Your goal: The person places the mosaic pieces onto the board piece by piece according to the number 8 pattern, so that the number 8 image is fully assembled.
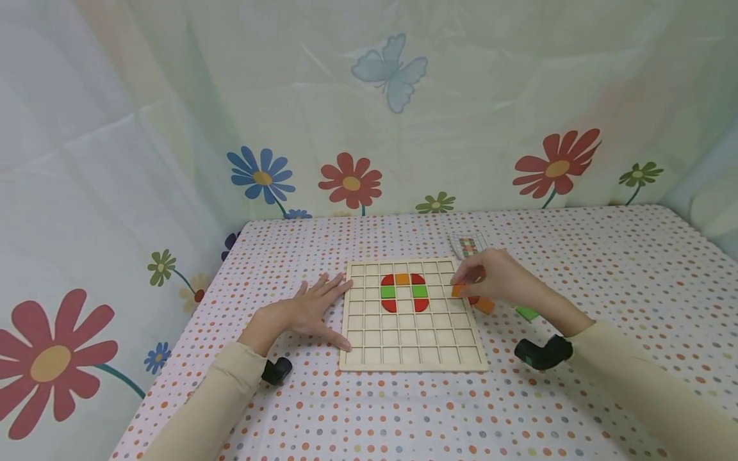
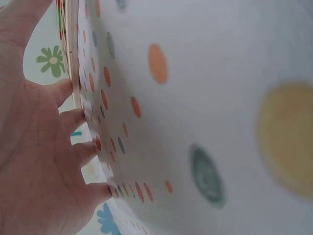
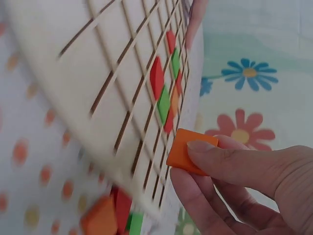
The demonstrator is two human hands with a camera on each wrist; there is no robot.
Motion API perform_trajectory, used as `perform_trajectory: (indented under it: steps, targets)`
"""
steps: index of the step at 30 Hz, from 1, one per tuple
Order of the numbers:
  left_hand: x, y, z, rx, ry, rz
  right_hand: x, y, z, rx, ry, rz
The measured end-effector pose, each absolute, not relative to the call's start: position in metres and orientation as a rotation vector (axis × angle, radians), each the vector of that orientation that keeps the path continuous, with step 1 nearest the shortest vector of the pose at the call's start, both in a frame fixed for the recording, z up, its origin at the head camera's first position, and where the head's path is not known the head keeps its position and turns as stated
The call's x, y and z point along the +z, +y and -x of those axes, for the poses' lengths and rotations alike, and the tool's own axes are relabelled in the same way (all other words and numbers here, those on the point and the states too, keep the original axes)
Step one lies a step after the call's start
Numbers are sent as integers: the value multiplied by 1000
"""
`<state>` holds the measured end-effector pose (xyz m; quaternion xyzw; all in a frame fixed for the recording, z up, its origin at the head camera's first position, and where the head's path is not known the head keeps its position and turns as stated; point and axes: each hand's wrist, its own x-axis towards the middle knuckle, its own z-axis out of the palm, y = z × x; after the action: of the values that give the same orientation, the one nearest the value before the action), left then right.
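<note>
A wooden grid board (image 1: 415, 339) lies on the table with red, green and orange tiles in its upper middle cells. Spread out, my left hand (image 1: 311, 310) touches the board's left edge with its fingertips and thumb. Between thumb and fingers, my right hand (image 1: 496, 275) pinches an orange square tile (image 3: 188, 152) at the board's right edge. In the right wrist view, green tiles (image 3: 164, 105) and red tiles (image 3: 156, 78) sit in the grid. The cell between the two green tiles holds bare wood.
Beside the board's right edge lie a loose orange tile (image 1: 484, 306), a green tile (image 1: 527, 313) and some red, partly under my right hand. A small printed pattern card (image 1: 468, 244) lies behind the board. A dotted cloth (image 1: 369, 416) covers the table; a floral curtain (image 1: 461, 128) hangs behind.
</note>
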<state>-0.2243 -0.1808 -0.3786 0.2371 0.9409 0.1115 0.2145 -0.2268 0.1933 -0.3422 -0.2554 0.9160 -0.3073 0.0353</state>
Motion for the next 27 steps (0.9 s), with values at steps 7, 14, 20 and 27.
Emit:
perform_trajectory:
  steps: [7, 14, 20, 27]
  targets:
    - [-380, -182, 224, 329, 2599, -659, -351, 149, 238, -1048, 2652, 952]
    - [-380, -182, 224, 317, 2600, -653, -364, 121, 242, -1033, 2623, 948]
    - [-379, -182, 223, 326, 2600, -658, -366, 115, 237, -984, 2659, 936]
    - [-380, -181, 224, 309, 2610, -662, -362, 108, 235, -936, 2658, 842]
